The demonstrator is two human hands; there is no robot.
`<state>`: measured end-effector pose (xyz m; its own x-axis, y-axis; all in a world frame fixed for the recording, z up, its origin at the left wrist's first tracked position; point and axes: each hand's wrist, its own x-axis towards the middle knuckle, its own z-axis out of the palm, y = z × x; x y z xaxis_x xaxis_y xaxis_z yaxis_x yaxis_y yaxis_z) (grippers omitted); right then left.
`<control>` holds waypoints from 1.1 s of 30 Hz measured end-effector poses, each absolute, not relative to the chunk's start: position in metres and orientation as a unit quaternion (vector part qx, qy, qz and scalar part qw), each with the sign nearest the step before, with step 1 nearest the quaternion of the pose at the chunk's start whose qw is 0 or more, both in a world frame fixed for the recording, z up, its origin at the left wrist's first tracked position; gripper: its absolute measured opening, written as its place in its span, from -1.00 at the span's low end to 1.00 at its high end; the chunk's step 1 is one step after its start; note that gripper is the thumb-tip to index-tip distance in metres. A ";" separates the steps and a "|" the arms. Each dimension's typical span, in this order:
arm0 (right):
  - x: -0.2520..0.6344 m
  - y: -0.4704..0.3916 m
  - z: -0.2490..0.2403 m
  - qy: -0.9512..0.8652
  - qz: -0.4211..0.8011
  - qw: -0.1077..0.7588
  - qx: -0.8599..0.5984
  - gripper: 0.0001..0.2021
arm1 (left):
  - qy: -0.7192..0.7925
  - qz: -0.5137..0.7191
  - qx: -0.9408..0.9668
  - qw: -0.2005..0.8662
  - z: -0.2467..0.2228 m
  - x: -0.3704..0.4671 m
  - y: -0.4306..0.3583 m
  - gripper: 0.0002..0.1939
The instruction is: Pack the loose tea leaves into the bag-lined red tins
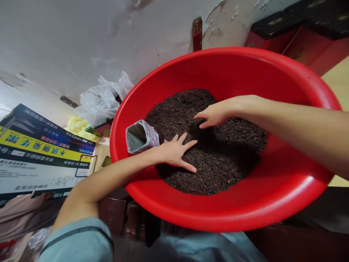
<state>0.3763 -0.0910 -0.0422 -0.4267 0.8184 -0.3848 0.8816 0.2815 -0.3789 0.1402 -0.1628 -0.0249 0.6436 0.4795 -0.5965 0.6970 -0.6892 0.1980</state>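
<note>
A wide red plastic basin [223,214] holds a heap of dark brown, thin dry pieces [215,174] that look like loose tea leaves. My left hand [178,151] lies spread palm-down on the heap's left part, its fingers apart. Over the middle of the heap, my right hand [214,113] hangs bent downward, with two digits visibly apart and the others hidden behind them; I see nothing held. A square-mouthed foil-lined bag [141,136] leans at the basin's left inner wall, beyond my left wrist, its opening toward me.
Crumpled clear plastic bags [102,98] sit behind the basin's left rim. A printed cardboard box [46,153] stands at left. Red boxes with black tops [289,34] are at the upper right. A peeling white wall [89,40] rises behind.
</note>
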 end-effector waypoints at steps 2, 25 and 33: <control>0.379 -0.088 -0.042 0.802 -0.262 0.064 0.533 -0.40 | 0.353 -0.275 0.861 0.242 -0.036 0.142 -0.168 0.20; 0.380 -0.094 -0.013 0.796 -0.232 0.093 0.551 -0.42 | 0.355 -0.177 0.865 0.307 -0.014 0.146 -0.163 -0.30; 0.389 -0.079 -0.038 0.796 -0.254 0.037 0.548 -0.42 | 0.416 -0.024 0.844 0.337 0.043 0.127 -0.150 -0.50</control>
